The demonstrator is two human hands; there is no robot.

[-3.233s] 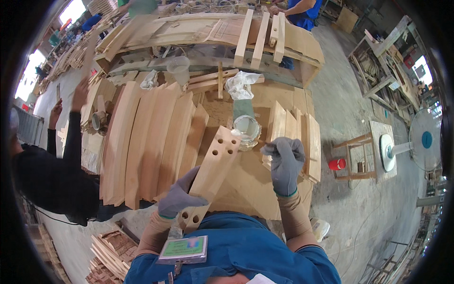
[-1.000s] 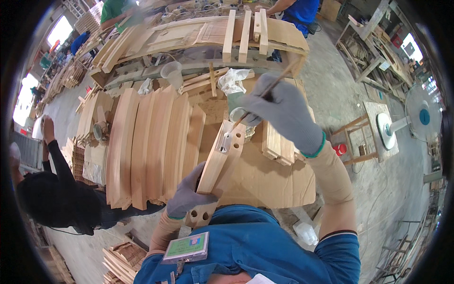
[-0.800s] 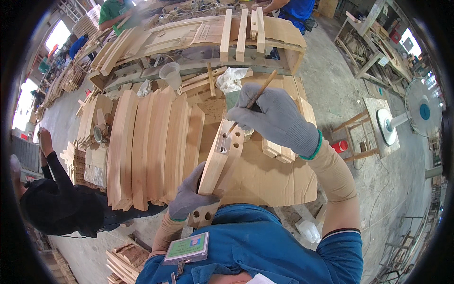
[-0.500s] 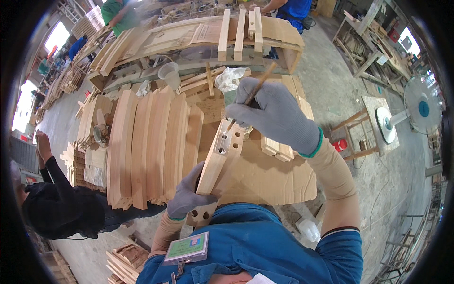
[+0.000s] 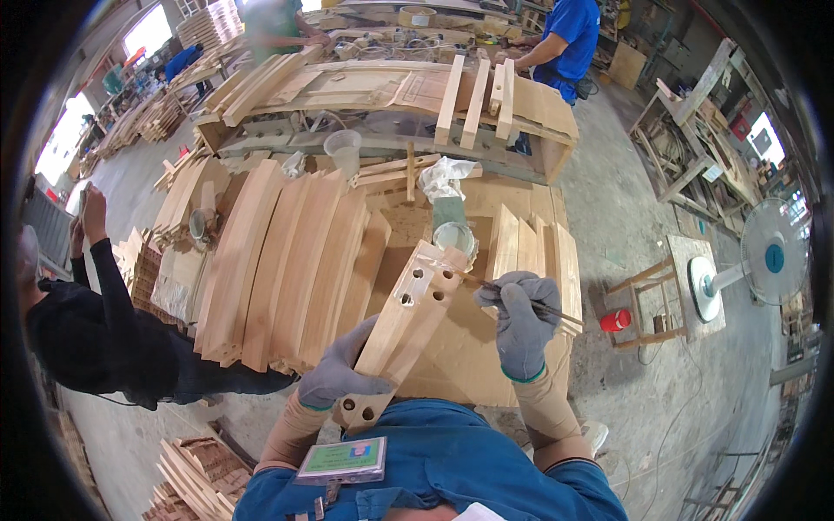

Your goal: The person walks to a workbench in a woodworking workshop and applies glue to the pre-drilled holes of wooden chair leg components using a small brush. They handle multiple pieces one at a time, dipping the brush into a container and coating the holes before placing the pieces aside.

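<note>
My left hand, in a grey glove, is closed around a pale wooden piece tilted up in front of me. Two pairs of round holes show near its far end, and the left pair looks wet or glossy. My right hand, also gloved, pinches a thin brown stick. The stick's tip points left to the far end of the wooden piece, at or very near its edge. Just beyond that end sits a small cup with pale contents. Two more dark holes show in wood below my left hand.
A row of stacked wooden pieces stands at the left, another stack at the right, on cardboard. Beyond is a long bench with wooden bars. A fan stands right on a stool. A person in black is at left; others work farther back.
My right hand has moved nearer to me and swung the stick to lie almost sideways. The view has shifted, uncovering the cup and the right stack. My left hand still grips the wooden piece.
</note>
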